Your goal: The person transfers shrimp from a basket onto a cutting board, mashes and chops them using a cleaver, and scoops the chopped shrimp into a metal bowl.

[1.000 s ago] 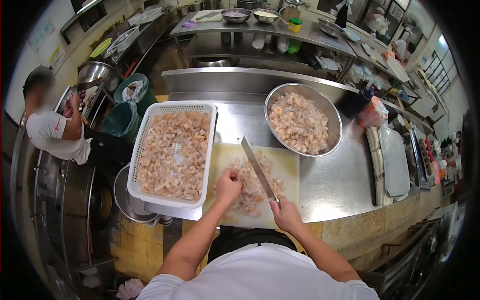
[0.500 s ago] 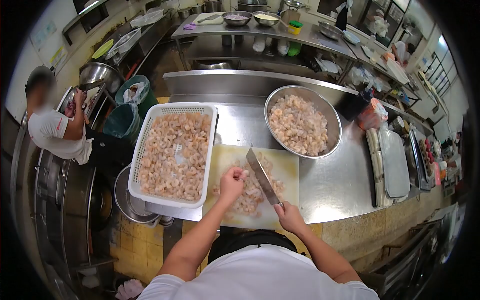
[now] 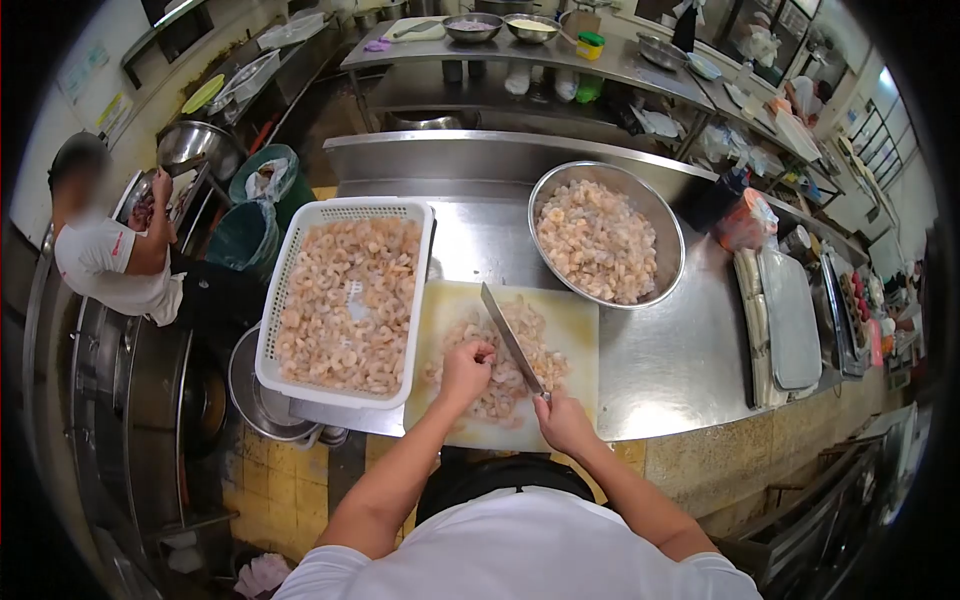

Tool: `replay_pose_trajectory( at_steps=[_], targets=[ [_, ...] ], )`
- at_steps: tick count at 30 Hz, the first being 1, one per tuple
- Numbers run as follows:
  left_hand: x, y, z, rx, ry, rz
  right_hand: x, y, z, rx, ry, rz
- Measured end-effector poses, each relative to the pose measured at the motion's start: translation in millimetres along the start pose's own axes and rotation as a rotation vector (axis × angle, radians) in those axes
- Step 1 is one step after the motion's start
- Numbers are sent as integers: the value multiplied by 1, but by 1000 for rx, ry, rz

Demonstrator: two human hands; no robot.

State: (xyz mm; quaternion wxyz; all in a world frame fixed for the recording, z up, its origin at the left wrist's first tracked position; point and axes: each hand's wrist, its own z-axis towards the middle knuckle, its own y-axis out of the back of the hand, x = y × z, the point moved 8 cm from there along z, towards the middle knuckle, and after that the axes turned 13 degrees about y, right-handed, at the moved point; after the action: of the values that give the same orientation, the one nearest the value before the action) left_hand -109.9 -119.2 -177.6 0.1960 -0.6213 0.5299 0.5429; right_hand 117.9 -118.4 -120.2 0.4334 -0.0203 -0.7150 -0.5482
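My right hand [image 3: 565, 421] is wrapped around the handle of a wide-bladed kitchen knife [image 3: 513, 342]. The blade slants up and left over a pale yellowed cutting board [image 3: 583, 345]. On the board lie peeled shrimp [image 3: 497, 405], with small cut shrimp pieces [image 3: 535, 325] around and to the right of the blade. Just left of the blade, my left hand [image 3: 467, 370] is closed, fingertips drawn together over the shrimp. What sits in those fingertips is too small to make out.
A white basket [image 3: 268, 330] of peeled shrimp stands left of the board; a steel bowl [image 3: 677, 265] of shrimp sits behind right. Lidded trays [image 3: 790, 320] lie at the table's right end. At far left a person [image 3: 115, 250] works beside green bins [image 3: 245, 235].
The knife has moved slightly left and its blade is turned more edge-on. My right hand has shifted left with it. My left hand is slightly lower, its fingers more curled.
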Motion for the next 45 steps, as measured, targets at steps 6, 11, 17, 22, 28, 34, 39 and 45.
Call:
replay_pose_trajectory(
  at_steps=[6,11,17,22,28,34,39,45],
  targets=[
    [-17,24,-23,-130,-58,-40,28,38,1,78,-144,131],
    [-12,39,-30,-263,-141,-14,6,1,1,14,-37,49],
    [1,41,-35,-244,-229,59,18,24,3,-2,-80,152],
    [-12,38,-57,-233,-326,120,54,48,-11,-35,-114,204],
    [-19,22,-86,-179,-496,230,10,-1,0,21,-88,75],
    [-21,-6,-112,-24,-605,445,39,44,1,-39,-112,183],
    [-12,-22,-113,-24,-644,531,-7,10,7,-30,-62,105],
    [-10,-20,-111,-70,-559,493,24,39,1,-37,-91,141]
  ],
)
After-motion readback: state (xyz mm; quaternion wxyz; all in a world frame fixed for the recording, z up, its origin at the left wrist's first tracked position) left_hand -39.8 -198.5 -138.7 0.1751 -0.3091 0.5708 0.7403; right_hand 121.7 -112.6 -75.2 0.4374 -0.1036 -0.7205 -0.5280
